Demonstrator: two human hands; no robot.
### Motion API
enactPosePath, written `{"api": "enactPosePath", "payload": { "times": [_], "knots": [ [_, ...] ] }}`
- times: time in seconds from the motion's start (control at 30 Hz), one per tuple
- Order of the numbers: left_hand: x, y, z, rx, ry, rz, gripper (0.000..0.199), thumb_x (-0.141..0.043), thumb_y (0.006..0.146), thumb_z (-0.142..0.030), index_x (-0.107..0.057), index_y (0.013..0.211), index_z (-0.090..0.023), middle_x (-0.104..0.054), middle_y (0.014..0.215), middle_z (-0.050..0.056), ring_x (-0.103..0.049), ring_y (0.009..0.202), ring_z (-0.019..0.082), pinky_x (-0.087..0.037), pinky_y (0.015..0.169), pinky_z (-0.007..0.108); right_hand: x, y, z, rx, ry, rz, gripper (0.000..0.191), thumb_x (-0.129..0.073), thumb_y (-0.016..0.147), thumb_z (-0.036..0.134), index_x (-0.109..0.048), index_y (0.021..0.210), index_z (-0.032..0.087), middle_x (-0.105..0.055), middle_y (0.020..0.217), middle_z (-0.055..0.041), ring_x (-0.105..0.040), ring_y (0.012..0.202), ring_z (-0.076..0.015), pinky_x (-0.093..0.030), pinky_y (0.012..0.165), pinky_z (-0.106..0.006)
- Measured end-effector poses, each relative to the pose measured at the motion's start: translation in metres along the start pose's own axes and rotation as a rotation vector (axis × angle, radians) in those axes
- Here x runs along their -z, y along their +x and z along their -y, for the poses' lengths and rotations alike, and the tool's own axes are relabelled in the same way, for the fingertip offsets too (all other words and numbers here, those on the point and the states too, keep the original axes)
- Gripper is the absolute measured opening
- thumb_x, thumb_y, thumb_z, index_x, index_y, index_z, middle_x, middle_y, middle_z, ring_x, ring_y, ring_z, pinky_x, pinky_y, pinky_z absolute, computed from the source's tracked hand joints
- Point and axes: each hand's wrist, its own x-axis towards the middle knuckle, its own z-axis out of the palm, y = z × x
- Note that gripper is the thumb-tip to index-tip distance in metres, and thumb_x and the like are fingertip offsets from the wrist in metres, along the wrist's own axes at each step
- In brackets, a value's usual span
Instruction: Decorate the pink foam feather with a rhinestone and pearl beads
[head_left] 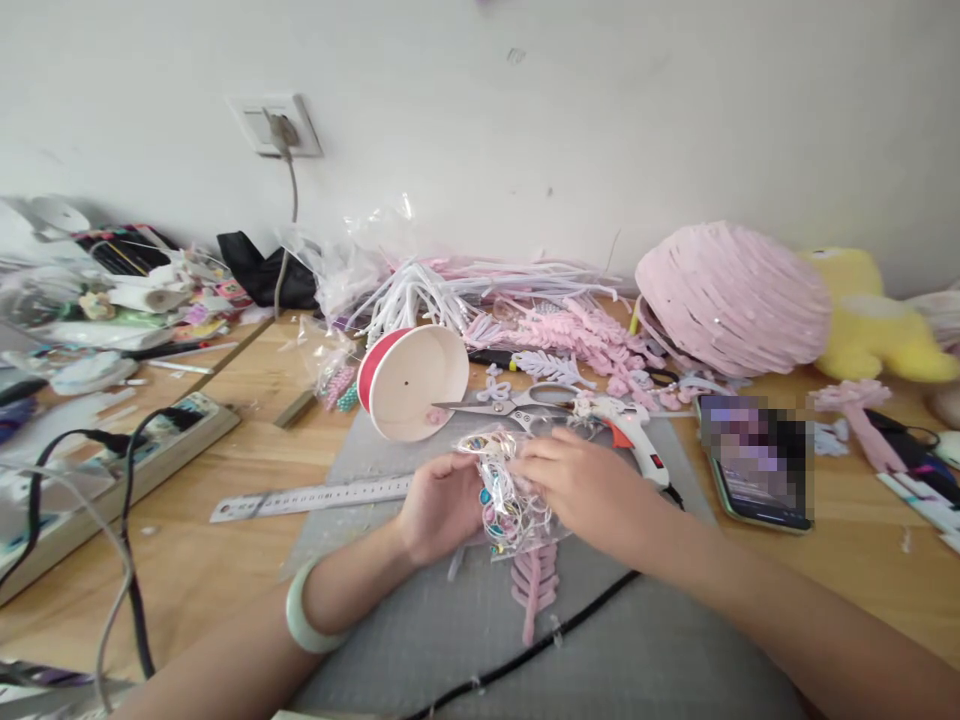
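Note:
Between my two hands is a clear plastic bag (504,500) of small shiny trinkets with blue, pink and gold bits. My left hand (442,507) is closed around the bag's left side. From the right, the fingers of my right hand (574,485) press together at the bag's upper part; what exactly they pinch is hidden. Just below the bag, a pink leaf-shaped piece of fuzzy stems (535,590) lies on the grey cutting mat (390,640). Scissors (517,402) and a white glue gun (637,440) rest beyond my hands.
A red-and-white ribbon spool (416,385) stands behind the hands, with a metal ruler (315,497) at left. A black cable (540,645) crosses the mat. Further out are a phone (750,465), a power strip (120,480), a large pink bundle (739,300) and a yellow plush toy (870,315).

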Motion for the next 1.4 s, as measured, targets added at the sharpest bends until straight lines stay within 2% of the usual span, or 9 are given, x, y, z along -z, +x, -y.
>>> {"api": "enactPosePath", "payload": {
  "times": [0.17, 0.37, 0.5, 0.63, 0.8, 0.87, 1.03, 1.27, 1.4],
  "knots": [
    [-0.001, 0.000, 0.002, -0.071, 0.021, -0.027, 0.041, -0.051, 0.078, -0.023, -0.054, 0.118, -0.015, -0.066, 0.103, 0.009, -0.064, 0.087, 0.026, -0.049, 0.074, 0.036, -0.019, 0.004, 0.005, -0.077, 0.072, -0.012, 0.031, -0.059, 0.082, 0.034, -0.062, 0.106, 0.015, -0.065, 0.105, -0.0095, -0.056, 0.103, -0.0239, -0.043, 0.085, -0.035],
    [-0.001, -0.002, 0.008, -0.017, 0.144, -0.167, 0.039, -0.058, 0.078, -0.020, -0.055, 0.116, -0.015, -0.068, 0.096, 0.008, -0.066, 0.082, 0.024, -0.050, 0.075, 0.034, -0.022, 0.008, 0.012, -0.266, 0.132, 0.024, 0.023, -0.054, 0.081, 0.015, -0.063, 0.102, 0.015, -0.066, 0.102, -0.0098, -0.059, 0.096, -0.0222, -0.044, 0.081, -0.033],
    [-0.006, 0.000, 0.006, -0.020, 0.160, -0.265, 0.028, -0.054, 0.080, -0.021, -0.061, 0.105, -0.012, -0.070, 0.086, 0.009, -0.066, 0.076, 0.025, -0.051, 0.072, 0.034, -0.014, 0.008, 0.007, -0.327, 0.253, -0.072, 0.022, -0.048, 0.082, 0.011, -0.063, 0.098, 0.017, -0.066, 0.096, -0.0079, -0.060, 0.088, -0.0188, -0.044, 0.076, -0.032],
    [-0.007, 0.002, 0.002, 0.015, 0.120, -0.301, 0.026, -0.050, 0.081, -0.022, -0.062, 0.101, -0.011, -0.070, 0.081, 0.010, -0.067, 0.072, 0.025, -0.052, 0.069, 0.036, -0.010, 0.009, -0.001, -0.416, 0.547, -0.068, 0.013, -0.055, 0.075, 0.010, -0.064, 0.082, 0.017, -0.065, 0.087, -0.0037, -0.060, 0.073, -0.0143, -0.046, 0.067, -0.027],
    [-0.007, 0.002, 0.000, 0.013, 0.075, -0.297, 0.028, -0.049, 0.080, -0.020, -0.062, 0.102, -0.009, -0.069, 0.079, 0.011, -0.067, 0.072, 0.027, -0.052, 0.069, 0.037, -0.008, 0.009, -0.010, -0.446, 1.038, 0.057, 0.013, -0.057, 0.073, 0.013, -0.064, 0.083, 0.018, -0.067, 0.083, -0.0017, -0.063, 0.077, -0.0142, -0.049, 0.072, -0.028],
    [-0.008, 0.002, 0.000, 0.019, 0.066, -0.298, 0.028, -0.048, 0.081, -0.020, -0.062, 0.102, -0.008, -0.070, 0.078, 0.012, -0.067, 0.071, 0.027, -0.052, 0.069, 0.038, -0.006, 0.008, -0.010, -0.475, 1.113, 0.072, 0.009, -0.057, 0.073, 0.014, -0.063, 0.079, 0.018, -0.065, 0.073, 0.0007, -0.062, 0.067, -0.0119, -0.049, 0.066, -0.026],
    [-0.010, 0.003, -0.001, 0.016, 0.096, -0.350, 0.026, -0.046, 0.082, -0.020, -0.062, 0.099, -0.008, -0.070, 0.076, 0.011, -0.067, 0.070, 0.026, -0.052, 0.071, 0.038, -0.003, 0.007, -0.007, -0.543, 0.999, 0.003, 0.005, -0.062, 0.072, 0.018, -0.057, 0.072, 0.018, -0.054, 0.056, 0.0067, -0.049, 0.042, -0.0060, -0.041, 0.043, -0.019],
    [-0.010, 0.005, -0.003, -0.047, 0.088, -0.374, 0.028, -0.039, 0.088, -0.024, -0.063, 0.093, -0.010, -0.069, 0.074, 0.009, -0.067, 0.068, 0.023, -0.053, 0.070, 0.035, 0.007, 0.005, -0.009, -0.495, 0.855, -0.156, 0.019, -0.059, 0.078, 0.028, -0.061, 0.096, 0.020, -0.065, 0.071, 0.0019, -0.054, 0.051, -0.0084, -0.044, 0.051, -0.022],
    [-0.009, 0.004, -0.006, -0.071, 0.167, -0.457, 0.028, -0.041, 0.088, -0.029, -0.062, 0.083, -0.012, -0.067, 0.067, 0.007, -0.066, 0.062, 0.022, -0.054, 0.064, 0.034, 0.019, 0.000, -0.010, -0.483, 0.717, -0.199, 0.016, -0.052, 0.083, 0.035, -0.059, 0.084, 0.020, -0.064, 0.069, 0.0015, -0.055, 0.056, -0.0100, -0.042, 0.053, -0.022]
  ]
}}
